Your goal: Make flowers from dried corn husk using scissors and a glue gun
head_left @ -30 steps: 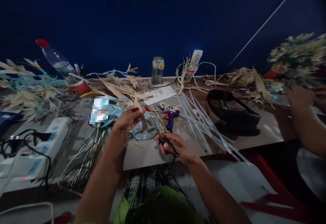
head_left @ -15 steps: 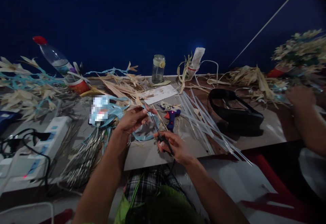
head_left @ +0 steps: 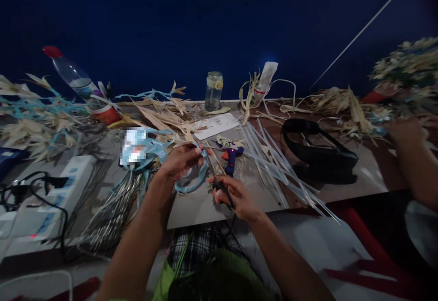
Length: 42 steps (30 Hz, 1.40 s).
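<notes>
My left hand [head_left: 179,160] pinches a light-blue ribbon [head_left: 198,182] between thumb and fingers. From there the ribbon hangs in a loose loop over the table. A pale husk tip pokes up just above those fingers. Black-handled scissors [head_left: 224,192] are gripped in my right hand [head_left: 238,197], their blades pointing up and left towards the ribbon by my left fingertips. Whether the blades touch the ribbon I cannot tell. Just beyond my right hand lies a blue glue gun [head_left: 233,158] with an orange nozzle and a small red light.
Clear glue sticks [head_left: 273,164] and a black strapped headset [head_left: 318,153] lie to the right. At the back stand a glass jar [head_left: 213,92] and dried husks [head_left: 160,118]. Wire stems [head_left: 114,214] and a power strip [head_left: 70,191] are left. Another person's hand [head_left: 407,137] is far right.
The ribbon loop by my left hand has swung up and opened out. The scissor blades now lie closer to the ribbon at my left fingertips. Both hands have barely shifted.
</notes>
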Available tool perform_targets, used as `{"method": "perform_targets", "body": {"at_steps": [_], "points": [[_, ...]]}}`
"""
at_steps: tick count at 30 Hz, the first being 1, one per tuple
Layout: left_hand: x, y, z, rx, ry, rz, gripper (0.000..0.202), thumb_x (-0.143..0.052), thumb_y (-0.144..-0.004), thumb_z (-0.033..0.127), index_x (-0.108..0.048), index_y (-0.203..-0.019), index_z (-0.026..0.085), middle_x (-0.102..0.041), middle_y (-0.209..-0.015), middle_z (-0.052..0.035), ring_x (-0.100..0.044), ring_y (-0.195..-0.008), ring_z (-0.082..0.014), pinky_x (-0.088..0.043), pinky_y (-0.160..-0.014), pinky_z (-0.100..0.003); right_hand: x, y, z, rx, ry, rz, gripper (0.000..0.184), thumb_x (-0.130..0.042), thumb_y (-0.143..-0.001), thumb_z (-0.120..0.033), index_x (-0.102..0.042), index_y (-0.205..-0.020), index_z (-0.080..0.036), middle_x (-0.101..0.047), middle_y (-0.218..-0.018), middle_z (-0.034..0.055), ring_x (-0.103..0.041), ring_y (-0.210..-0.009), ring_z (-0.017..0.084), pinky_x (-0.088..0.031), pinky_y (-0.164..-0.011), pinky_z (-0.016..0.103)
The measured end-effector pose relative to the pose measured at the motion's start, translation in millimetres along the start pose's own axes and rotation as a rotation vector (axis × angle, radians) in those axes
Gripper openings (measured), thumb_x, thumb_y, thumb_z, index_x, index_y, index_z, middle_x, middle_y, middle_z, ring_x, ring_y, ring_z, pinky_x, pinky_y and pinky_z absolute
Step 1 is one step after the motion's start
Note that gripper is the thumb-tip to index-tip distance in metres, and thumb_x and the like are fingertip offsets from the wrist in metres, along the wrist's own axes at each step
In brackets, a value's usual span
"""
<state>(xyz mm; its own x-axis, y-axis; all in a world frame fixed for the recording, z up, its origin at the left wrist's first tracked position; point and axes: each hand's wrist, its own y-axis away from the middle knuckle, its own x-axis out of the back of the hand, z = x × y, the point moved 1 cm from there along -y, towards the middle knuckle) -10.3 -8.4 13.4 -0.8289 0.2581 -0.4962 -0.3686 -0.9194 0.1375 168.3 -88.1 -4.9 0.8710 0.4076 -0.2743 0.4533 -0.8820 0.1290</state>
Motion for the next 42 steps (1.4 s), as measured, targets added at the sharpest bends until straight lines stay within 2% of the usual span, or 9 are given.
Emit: {"method": "perform_targets", "body": {"at_steps": [8,15,27,35,42], "points": [[-6.0,-1.2,1.2,0.010,-0.065,0.097,0.034,-0.078,-0.055,0.031,-0.058,-0.072,0.011,-0.065,-0.066,-0.0038,-0.059,-0.053,-0.0120,-0.046,-0.057,-0.025,3.3,1.1,-1.6,-0.004,0.037,-0.001,0.044,-0.066,-0.071,-0.045,-0.057,-0.101,-0.015,-0.051,-0.066,-0.0012,-0.045,-0.056,0.007,-0.038,-0.056,0.022],[-5.2,-3.8,-2.0,-0.018,-0.049,0.177,0.031,-0.080,-0.053,0.028,-0.059,-0.068,0.010,-0.057,-0.059,0.0011,-0.053,-0.050,-0.0077,-0.043,-0.052,-0.022,1.7,2.5,-3.8,0.024,0.021,-0.002,0.044,-0.065,-0.071,-0.048,-0.059,-0.100,-0.015,-0.051,-0.062,-0.0014,-0.045,-0.054,0.007,-0.037,-0.054,0.023],[1.3,0.8,-1.9,-0.014,0.005,-0.006,0.027,-0.078,-0.058,0.026,-0.062,-0.073,0.011,-0.056,-0.063,-0.0019,-0.050,-0.054,-0.0073,-0.038,-0.049,-0.018,3.7,5.5,1.6,0.029,-0.106,-0.094,0.050,-0.064,-0.070,-0.051,-0.060,-0.102,-0.014,-0.050,-0.058,-0.0019,-0.043,-0.051,0.007,-0.034,-0.051,0.022],[-1.7,1.2,1.0,-0.011,-0.022,-0.031,0.030,-0.079,-0.055,0.027,-0.061,-0.072,0.011,-0.055,-0.063,-0.0014,-0.049,-0.053,-0.0068,-0.038,-0.048,-0.018,-5.6,10.4,-7.5,-0.036,-0.039,-0.009,0.042,-0.068,-0.067,-0.046,-0.059,-0.095,-0.015,-0.048,-0.061,-0.0027,-0.042,-0.051,0.006,-0.036,-0.052,0.020],[-0.8,1.9,0.3,-0.018,-0.023,-0.039,0.032,-0.080,-0.053,0.027,-0.061,-0.072,0.010,-0.056,-0.065,-0.0014,-0.048,-0.054,-0.0068,-0.037,-0.048,-0.018,-7.5,11.9,-7.1,-0.061,-0.030,0.014,0.039,-0.068,-0.067,-0.045,-0.058,-0.090,-0.015,-0.046,-0.059,-0.0038,-0.040,-0.050,0.005,-0.035,-0.049,0.019]]}}
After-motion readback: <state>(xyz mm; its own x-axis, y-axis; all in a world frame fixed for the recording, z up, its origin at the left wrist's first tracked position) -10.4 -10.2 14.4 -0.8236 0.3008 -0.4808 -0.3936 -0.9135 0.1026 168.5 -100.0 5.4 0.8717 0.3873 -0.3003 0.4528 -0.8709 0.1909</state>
